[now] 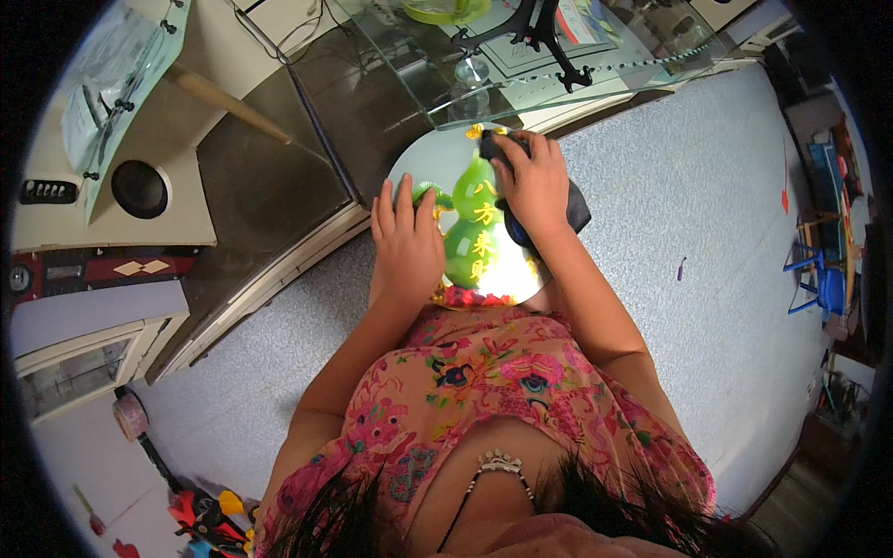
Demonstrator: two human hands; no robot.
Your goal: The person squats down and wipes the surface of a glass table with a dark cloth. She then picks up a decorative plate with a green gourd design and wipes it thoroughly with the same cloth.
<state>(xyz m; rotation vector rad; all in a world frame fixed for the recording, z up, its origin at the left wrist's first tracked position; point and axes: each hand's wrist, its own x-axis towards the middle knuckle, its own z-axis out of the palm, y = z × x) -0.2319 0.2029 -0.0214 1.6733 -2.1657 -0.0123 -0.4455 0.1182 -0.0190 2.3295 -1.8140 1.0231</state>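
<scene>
A round white decorative plate (pixel 418 157) lies in front of me, its lower edge at my lap. It bears a glossy green gourd (pixel 469 240) with yellow characters, and red flowers at the bottom; bright glare covers its lower right. My left hand (pixel 408 240) holds the plate's left side, fingers extended over its face and thumb hidden. Under my right hand (pixel 536 178) is a bunched dark cloth (pixel 494 146), pressed to the plate's upper right. More of this dark cloth seems to hang beyond the plate's right edge, partly covered by my hand and wrist.
Beyond the plate is a dark cabinet top (pixel 356 97) with a glass shelf (pixel 418 84). A black display stand (pixel 537 35) and a green dish (pixel 446 10) are on the shelf. A round speaker (pixel 139 189) is at left. A blue chair (pixel 830 289) stands far right on the speckled floor (pixel 649 209).
</scene>
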